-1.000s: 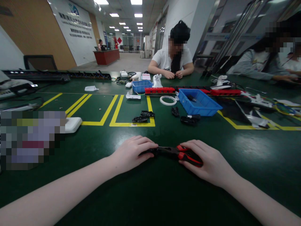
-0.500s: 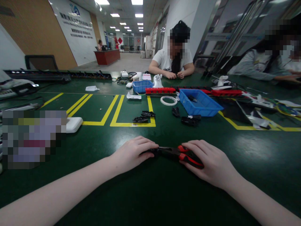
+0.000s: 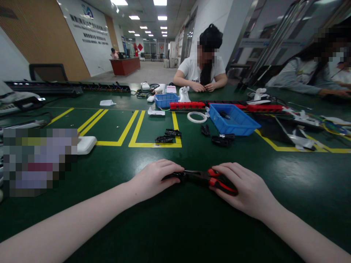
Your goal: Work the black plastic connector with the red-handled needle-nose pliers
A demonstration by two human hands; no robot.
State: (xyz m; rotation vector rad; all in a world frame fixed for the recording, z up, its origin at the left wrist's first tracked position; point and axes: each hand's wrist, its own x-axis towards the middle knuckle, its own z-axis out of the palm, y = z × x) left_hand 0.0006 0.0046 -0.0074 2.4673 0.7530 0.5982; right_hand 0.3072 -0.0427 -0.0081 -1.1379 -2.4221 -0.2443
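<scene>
A pair of pliers with red and black handles (image 3: 208, 178) lies on the green table (image 3: 175, 226) between my hands. My right hand (image 3: 244, 191) is closed around the red handles. My left hand (image 3: 153, 179) rests palm down at the black nose end, its fingers curled over a small dark part that I cannot make out.
Small black parts (image 3: 166, 136) lie ahead near the yellow floor-tape lines. A blue bin (image 3: 234, 119), a white tape ring (image 3: 196, 117) and red strips (image 3: 186, 105) sit further back. A white pad (image 3: 85, 144) is at the left. One person sits opposite, others at the right.
</scene>
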